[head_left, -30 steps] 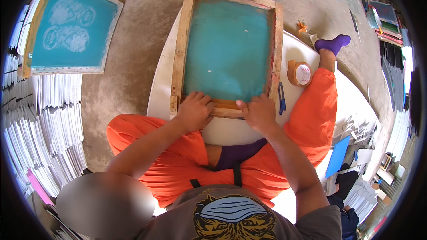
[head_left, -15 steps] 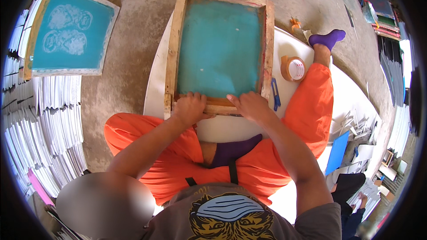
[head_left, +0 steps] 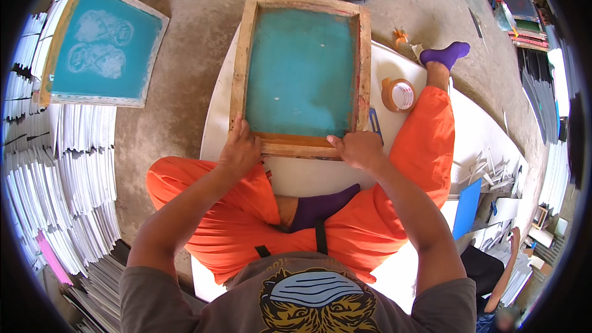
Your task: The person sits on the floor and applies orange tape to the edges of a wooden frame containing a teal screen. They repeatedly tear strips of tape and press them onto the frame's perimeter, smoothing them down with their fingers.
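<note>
Grasping wooden screen frame (head_left: 300, 74) near edge, left hand (head_left: 239, 150) grip, right hand (head_left: 361, 149) grip, both clenched

A rough, unvarnished wooden frame (head_left: 300, 147) holds a matt teal mesh screen (head_left: 300, 71) on a smooth white board (head_left: 478, 129), over coarse grey concrete floor (head_left: 191, 49), beside glossy brown tape roll (head_left: 398, 94) and orange cloth trousers (head_left: 431, 148).

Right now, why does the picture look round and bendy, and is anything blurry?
In the head view the fisheye lens curves straight edges near the rim, like the white sheet stacks, and leaves black corners. The wooden frame with the teal screen, held by the left hand and right hand, looks sharp in soft, even daylight with no glare.
</note>
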Demonstrator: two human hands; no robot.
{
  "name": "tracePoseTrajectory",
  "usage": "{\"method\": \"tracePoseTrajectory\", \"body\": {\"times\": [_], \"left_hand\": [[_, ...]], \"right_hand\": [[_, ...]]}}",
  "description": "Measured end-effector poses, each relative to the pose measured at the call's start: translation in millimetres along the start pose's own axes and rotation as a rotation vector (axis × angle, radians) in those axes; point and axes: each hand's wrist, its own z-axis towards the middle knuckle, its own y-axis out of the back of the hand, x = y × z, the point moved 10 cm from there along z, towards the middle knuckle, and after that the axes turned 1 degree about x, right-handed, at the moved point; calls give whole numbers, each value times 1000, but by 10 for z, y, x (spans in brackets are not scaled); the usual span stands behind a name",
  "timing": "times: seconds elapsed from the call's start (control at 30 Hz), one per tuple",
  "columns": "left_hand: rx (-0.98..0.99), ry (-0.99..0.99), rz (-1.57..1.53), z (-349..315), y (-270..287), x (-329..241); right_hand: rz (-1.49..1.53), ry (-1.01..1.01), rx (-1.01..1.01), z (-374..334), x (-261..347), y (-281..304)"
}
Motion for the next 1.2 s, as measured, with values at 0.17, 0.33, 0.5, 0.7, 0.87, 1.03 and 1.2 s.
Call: {"method": "tracePoseTrajectory", "body": {"times": [0.17,0.33,0.5,0.7,0.87,1.03,1.2], "left_hand": [[-65,44,-25,-4,89,-15],[-157,101,-74,-94,44,13],[-155,117,-62,-93,33,6],[-172,91,-62,-91,61,5],[-146,24,-86,-92,-11,63],[-214,85,-177,-139,112,169],[-339,237,-416,-330,462,474]], "right_hand": [[220,-36,9,163,-367,-290],[120,52,-136,-171,-59,-307],[-57,109,-282,-212,-98,-365],[139,309,-580,-454,-24,-258],[-53,159,-528,-301,-19,-373],[-244,105,-587,-335,-24,-415],[-10,135,-565,-385,-150,-294]]}}
